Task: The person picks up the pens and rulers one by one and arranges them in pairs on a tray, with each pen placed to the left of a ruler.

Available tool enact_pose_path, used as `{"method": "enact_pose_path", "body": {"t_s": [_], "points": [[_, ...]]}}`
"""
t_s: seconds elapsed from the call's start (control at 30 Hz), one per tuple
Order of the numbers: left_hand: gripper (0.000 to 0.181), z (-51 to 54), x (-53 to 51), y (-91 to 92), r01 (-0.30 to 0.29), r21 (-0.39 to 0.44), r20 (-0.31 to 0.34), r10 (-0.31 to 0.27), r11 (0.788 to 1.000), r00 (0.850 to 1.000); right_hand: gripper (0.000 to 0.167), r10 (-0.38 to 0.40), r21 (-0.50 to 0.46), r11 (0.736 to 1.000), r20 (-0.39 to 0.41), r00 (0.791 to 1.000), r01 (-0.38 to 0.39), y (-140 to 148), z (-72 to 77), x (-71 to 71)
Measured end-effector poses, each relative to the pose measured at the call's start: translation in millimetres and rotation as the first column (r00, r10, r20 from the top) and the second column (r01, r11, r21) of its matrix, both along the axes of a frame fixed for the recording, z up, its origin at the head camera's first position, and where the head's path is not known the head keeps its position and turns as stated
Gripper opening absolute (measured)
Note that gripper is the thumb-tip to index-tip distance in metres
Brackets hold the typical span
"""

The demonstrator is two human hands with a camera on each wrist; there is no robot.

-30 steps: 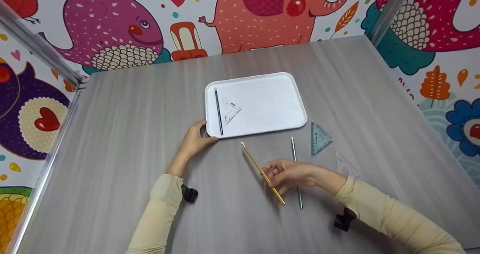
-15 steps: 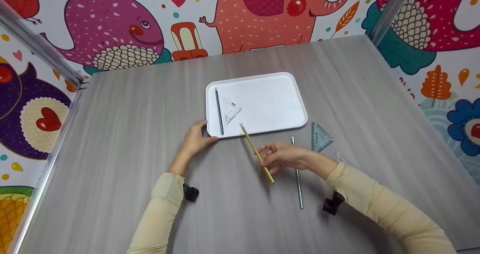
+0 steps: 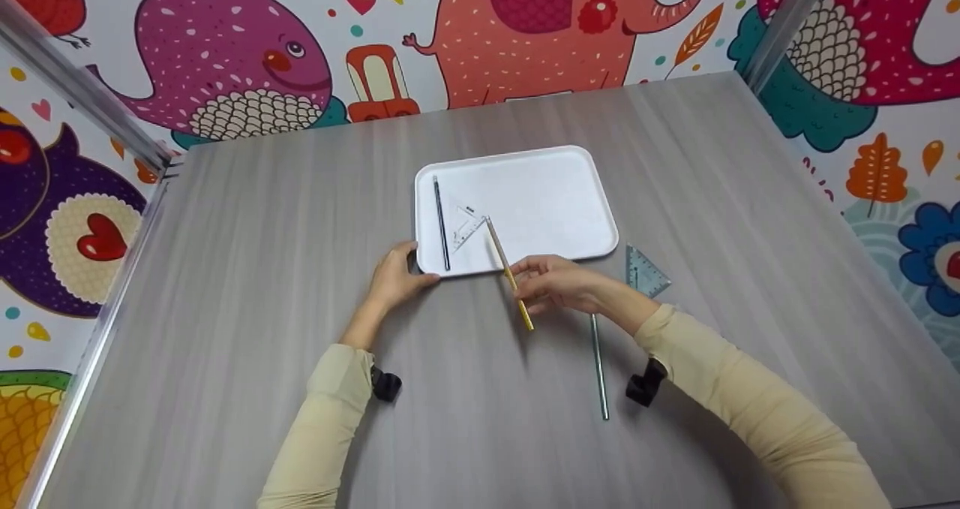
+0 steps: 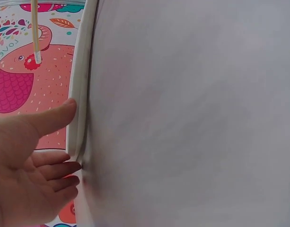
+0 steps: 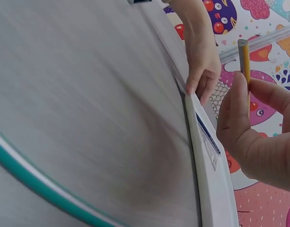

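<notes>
In the head view my right hand (image 3: 556, 284) pinches a yellow pencil (image 3: 503, 257) between thumb and fingers. Its far end reaches over the front rim of a white tray (image 3: 555, 194). The right wrist view shows the pencil (image 5: 246, 61) in the same pinch. My left hand (image 3: 394, 278) grips the tray's front left corner, thumb on the front edge and fingers at the left side. Inside the tray lie a dark pencil (image 3: 442, 227) and, beside it, a clear set square (image 3: 469, 225). A greenish pencil (image 3: 600, 370) lies on the table, partly hidden under my right hand.
A blue-green set square (image 3: 645, 272) lies right of the tray's front corner, partly behind my right wrist. The grey table (image 3: 255, 269) meets patterned walls (image 3: 525, 58) at the back and sides.
My right hand has carried the yellow pencil forward, from the table in front to over the tray's front rim. The forearm now hides a second clear set square. My left hand stays at the corner.
</notes>
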State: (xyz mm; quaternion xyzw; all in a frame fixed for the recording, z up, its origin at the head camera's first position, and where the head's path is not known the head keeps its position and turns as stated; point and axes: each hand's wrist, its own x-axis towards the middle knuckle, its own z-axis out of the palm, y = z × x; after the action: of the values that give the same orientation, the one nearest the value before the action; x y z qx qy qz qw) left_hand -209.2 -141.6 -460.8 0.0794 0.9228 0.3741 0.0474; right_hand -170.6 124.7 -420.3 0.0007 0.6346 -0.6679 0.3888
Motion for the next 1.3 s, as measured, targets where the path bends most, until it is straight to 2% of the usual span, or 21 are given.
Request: {"method": "enact_pose_path", "body": {"t_s": [0.2,0.33,0.63,1.3], "points": [[0.055,-0.9,0.5,-0.2,-0.008,0.012,-0.009,0.008,1.0,1.0,0.036,-0.026,-0.021,0.999,-0.006,1.0,0.026,-2.4,-1.6,-13.2],[0.056,-0.5,-0.2,0.7,-0.003,0.013,-0.008,0.003,1.0,1.0,0.037,-0.05,-0.027,0.998,-0.003,0.999,0.05,-3.8,-4.5,-21.4],[0.059,-0.4,-1.9,0.7,0.004,-0.024,-0.003,-0.004,1.0,1.0,0.042,-0.104,0.053,0.993,0.018,0.994,0.102,-3.2,-12.7,-37.0],[0.059,1.1,-1.7,0.4,-0.004,-0.029,0.029,0.005,1.0,1.0,0.043,-0.145,0.138,0.98,0.02,0.989,0.141,-11.9,-19.2,-54.3]]}}
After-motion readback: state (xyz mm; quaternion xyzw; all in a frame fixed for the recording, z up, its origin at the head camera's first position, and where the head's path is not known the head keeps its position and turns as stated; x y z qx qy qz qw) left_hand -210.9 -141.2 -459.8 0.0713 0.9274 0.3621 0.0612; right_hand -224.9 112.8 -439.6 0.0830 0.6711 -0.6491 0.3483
